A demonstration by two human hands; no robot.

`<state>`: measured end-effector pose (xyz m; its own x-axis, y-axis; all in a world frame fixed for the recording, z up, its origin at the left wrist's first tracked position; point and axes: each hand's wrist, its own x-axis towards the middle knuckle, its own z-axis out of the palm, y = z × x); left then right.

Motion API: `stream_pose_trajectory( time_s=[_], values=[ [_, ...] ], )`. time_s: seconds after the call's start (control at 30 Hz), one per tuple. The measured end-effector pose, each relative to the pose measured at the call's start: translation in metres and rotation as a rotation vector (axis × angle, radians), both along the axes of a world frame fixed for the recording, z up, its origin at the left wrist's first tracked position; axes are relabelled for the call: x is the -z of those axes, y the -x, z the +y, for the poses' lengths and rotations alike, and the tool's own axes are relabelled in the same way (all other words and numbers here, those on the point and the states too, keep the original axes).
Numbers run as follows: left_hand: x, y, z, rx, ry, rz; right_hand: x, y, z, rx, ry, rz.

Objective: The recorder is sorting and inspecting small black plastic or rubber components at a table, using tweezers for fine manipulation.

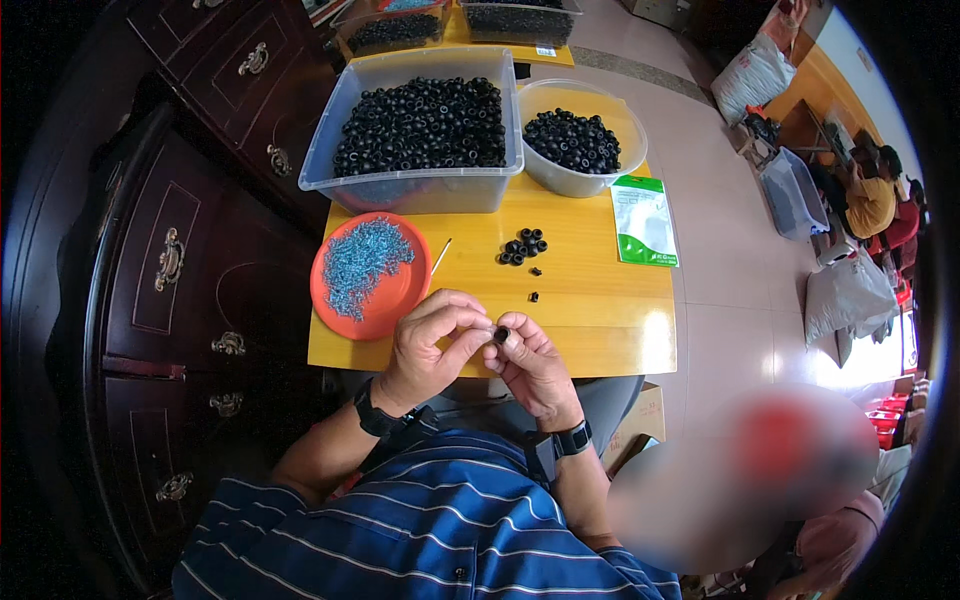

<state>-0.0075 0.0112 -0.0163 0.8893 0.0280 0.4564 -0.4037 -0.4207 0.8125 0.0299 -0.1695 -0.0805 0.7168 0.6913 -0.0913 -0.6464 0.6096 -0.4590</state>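
Over the table's near edge, my right hand (pixel 535 368) pinches a small round black hollow cap (pixel 502 335) between thumb and fingers. Right beside it, my left hand (pixel 432 340) is closed in a pinch, its fingertips close to the cap. Whatever those left fingers hold is too small to make out. An orange-red plate (pixel 400 290) with a heap of tiny bluish clear pieces (pixel 362 262) lies just past my left hand. Beyond my hands sits a cluster of similar black caps (pixel 523 246), with two smaller black bits (pixel 535 297) nearer to me.
A large clear bin (pixel 410 190) and a round clear tub (pixel 580 182), both holding black caps, stand at the table's far side. A thin white stick (pixel 441 256) lies by the plate; a green-and-white bag (pixel 643 225) is at right. Dark drawers (pixel 180 270) flank the left.
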Motion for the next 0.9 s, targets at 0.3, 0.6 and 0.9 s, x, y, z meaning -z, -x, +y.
stream_pose_trajectory(
  time_s=[0.3,0.6,0.9],
  values=[
    [-0.005,-0.001,-0.001,0.01,-0.046,-0.027,-0.001,0.0,-0.001,0.033,0.023,-0.004],
    [-0.006,0.0,-0.011,0.015,-0.105,-0.063,-0.001,0.005,0.002,0.045,0.066,-0.103],
    [-0.001,0.0,-0.011,0.007,-0.272,-0.097,0.004,0.006,0.002,0.067,0.082,-0.072]
  ],
)
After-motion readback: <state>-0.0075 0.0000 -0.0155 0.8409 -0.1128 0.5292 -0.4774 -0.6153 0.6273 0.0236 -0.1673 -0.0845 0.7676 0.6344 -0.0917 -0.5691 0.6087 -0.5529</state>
